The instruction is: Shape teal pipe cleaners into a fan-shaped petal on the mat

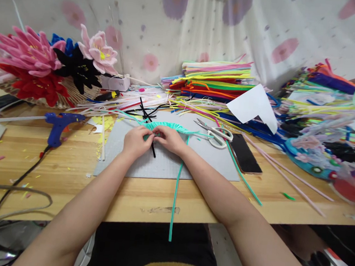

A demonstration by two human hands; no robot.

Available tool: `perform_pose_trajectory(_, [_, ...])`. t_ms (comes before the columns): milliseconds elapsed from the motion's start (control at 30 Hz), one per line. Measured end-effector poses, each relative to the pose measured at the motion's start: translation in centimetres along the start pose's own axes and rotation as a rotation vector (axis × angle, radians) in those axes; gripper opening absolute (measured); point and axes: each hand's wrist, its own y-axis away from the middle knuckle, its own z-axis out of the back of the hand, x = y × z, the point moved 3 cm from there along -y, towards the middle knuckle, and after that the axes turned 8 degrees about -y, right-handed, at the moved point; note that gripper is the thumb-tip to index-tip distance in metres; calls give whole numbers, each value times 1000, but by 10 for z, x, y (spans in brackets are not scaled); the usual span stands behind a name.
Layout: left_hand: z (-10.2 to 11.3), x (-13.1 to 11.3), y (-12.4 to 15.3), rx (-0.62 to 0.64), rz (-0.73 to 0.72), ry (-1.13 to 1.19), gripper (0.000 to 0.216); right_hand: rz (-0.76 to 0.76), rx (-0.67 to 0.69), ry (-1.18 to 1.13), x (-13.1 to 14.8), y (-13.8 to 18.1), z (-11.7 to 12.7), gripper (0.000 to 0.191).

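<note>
My left hand [138, 141] and my right hand [169, 138] meet over the grey cutting mat [126, 161], fingertips pinched together. Between them they grip a turquoise pipe cleaner piece [165, 126], densely wound along its length, that lies crosswise behind the fingers. What the fingertips pinch exactly is hidden. One turquoise pipe cleaner [176, 194] hangs down past my right wrist and over the table edge. Black pipe cleaners [146, 112] cross just behind my left hand, and a black end pokes out below the fingers.
Scissors [216, 134] and a phone [246, 154] lie to the right. A blue glue gun [59, 125] with its cord is at left, before fuzzy flowers [32, 56]. Bundles of coloured pipe cleaners [215, 78] and white paper [253, 108] fill the back.
</note>
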Motion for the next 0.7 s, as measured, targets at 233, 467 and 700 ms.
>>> perform_pose_trajectory(233, [-3, 14, -6, -47, -116, 371, 40, -140, -84, -294, -7, 0, 1, 20])
perform_pose_trajectory(467, [-20, 23, -2, 342, -18, 294, 56, -259, -86, -471, -9, 1, 4, 14])
perform_pose_trajectory(700, [-25, 24, -4, 382, -190, 61, 51, -237, -47, -489, 0, 1, 12, 26])
